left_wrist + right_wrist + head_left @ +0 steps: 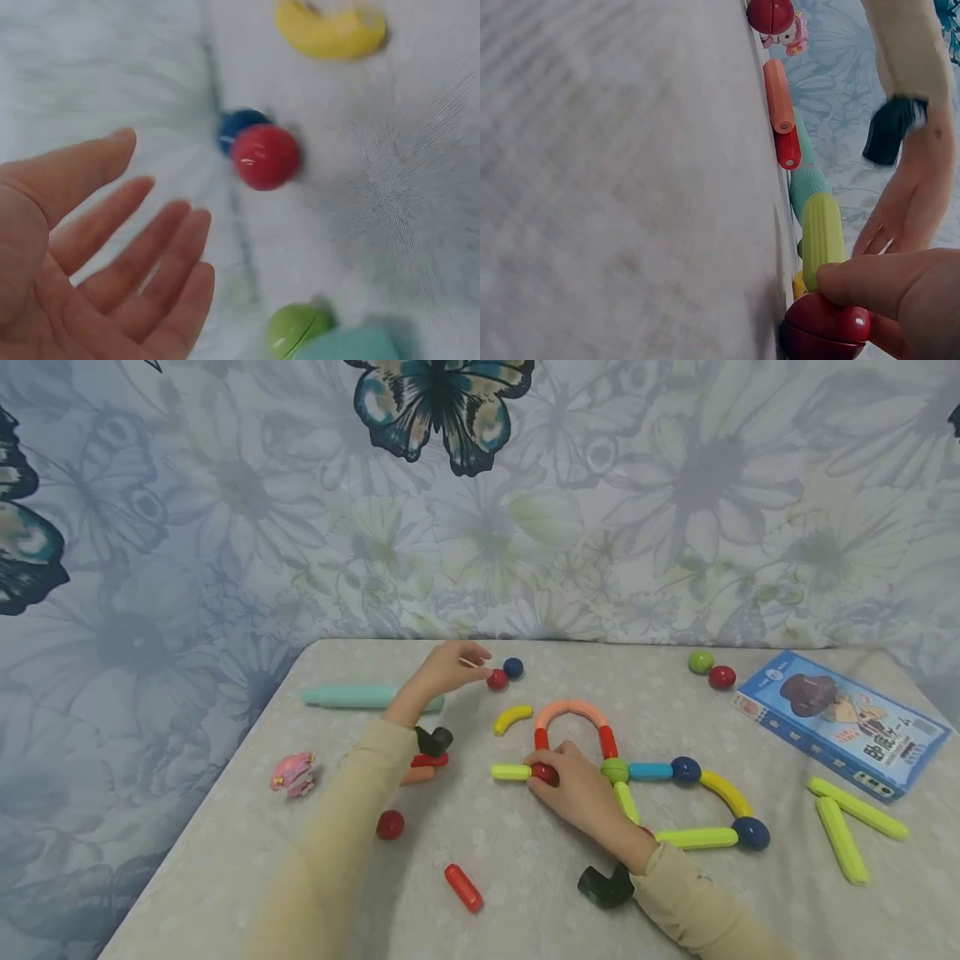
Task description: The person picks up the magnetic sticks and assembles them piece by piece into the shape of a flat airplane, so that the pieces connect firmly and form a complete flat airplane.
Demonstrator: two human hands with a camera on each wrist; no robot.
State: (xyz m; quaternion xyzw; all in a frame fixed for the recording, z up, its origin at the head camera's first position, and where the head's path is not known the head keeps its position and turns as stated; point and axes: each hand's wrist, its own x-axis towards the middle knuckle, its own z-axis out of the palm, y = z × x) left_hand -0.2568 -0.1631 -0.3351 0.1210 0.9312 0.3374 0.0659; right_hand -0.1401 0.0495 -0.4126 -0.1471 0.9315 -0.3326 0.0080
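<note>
My left hand [448,668] reaches over the back of the table, its fingers apart and holding nothing in the left wrist view. Just past its fingertips lie a red ball [266,157] and a blue ball [513,668], side by side. With thumb and fingers my right hand [581,789] pinches a red ball [825,326] that has a short lime stick [823,232] on one side. This ball sits at the lower left of a pink-and-red arch [572,706]. A green ball [615,770] at the arch's other foot joins a blue stick [651,772] and more lime sticks.
A yellow curved piece [513,719] lies between the hands. Left are a mint tube [348,697], a pink figurine [293,774], a red ball [390,825] and a red stick [463,887]. A blue box [840,718] and loose lime sticks [842,839] lie right.
</note>
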